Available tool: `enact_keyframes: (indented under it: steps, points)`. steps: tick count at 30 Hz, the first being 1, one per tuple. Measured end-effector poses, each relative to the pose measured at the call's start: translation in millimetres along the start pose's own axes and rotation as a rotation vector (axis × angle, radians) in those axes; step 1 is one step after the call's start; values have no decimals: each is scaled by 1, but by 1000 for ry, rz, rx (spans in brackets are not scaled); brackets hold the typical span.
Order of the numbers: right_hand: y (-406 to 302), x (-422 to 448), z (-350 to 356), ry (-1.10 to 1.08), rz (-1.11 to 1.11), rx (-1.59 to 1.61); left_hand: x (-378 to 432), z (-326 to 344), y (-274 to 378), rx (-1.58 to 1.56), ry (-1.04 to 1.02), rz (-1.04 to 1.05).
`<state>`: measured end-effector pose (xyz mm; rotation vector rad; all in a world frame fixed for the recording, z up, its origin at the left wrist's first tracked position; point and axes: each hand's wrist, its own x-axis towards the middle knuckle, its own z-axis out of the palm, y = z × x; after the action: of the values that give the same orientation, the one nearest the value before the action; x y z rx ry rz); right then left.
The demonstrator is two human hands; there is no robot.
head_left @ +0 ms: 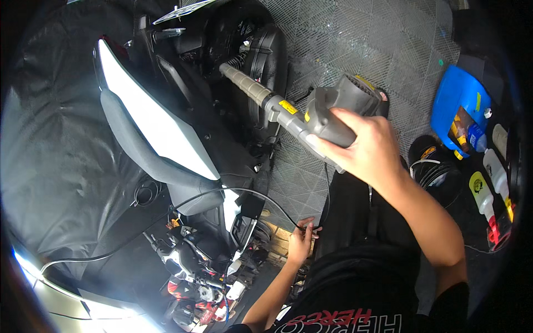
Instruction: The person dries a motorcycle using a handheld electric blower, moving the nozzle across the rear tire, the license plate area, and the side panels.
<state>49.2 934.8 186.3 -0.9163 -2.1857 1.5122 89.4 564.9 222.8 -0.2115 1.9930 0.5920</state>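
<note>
My right hand (370, 145) grips a grey handheld air blower (329, 125) by its handle. Its ribbed nozzle (250, 85) points at the rear of a scooter or motorcycle, with the tip close to a shock absorber spring (238, 61) beside the rear wheel. A black cable (266, 197) arches across the bike and passes through the curled fingers of my left hand (300, 239), low by my leg. On the bike I see a glossy white side panel (154, 120) and a dark grey seat (133, 141).
To the right stand a blue plastic container (458, 95), a black cap (422, 150) and bottles, one with a yellow label (479, 191). Ribbed floor tiles (345, 45) lie beyond the bike. Black sheeting (46, 145) hangs at left; bright lights glare at lower left.
</note>
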Motion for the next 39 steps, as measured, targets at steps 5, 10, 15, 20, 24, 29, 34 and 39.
enact_keyframes:
  steps: [5, 10, 15, 20, 24, 29, 34, 39]
  points:
    - [-3, 6, -4, -151, 98, -37, 0, 1, 9, 24, -11, -34]
    - [-7, 5, 1, -143, 56, -95, 1, 4, -2, 26, -5, -23]
    - [-4, 6, 11, -97, 146, 16, 3, 0, -7, 82, 0, -44]
    - [-7, 8, 12, -123, 290, 48, 4, -2, -6, 67, 6, -12]
    - [-8, 4, 9, -159, 201, 110, 5, -1, -10, -14, -2, -1]
    - [-6, -9, 2, -137, 190, 89, 6, -11, -8, 108, -5, -40]
    - [8, -26, -21, -109, 233, 254, 8, -17, -17, 65, 7, -12]
    - [22, -38, -52, -209, -25, 136, 11, -20, -19, 115, -18, -25]
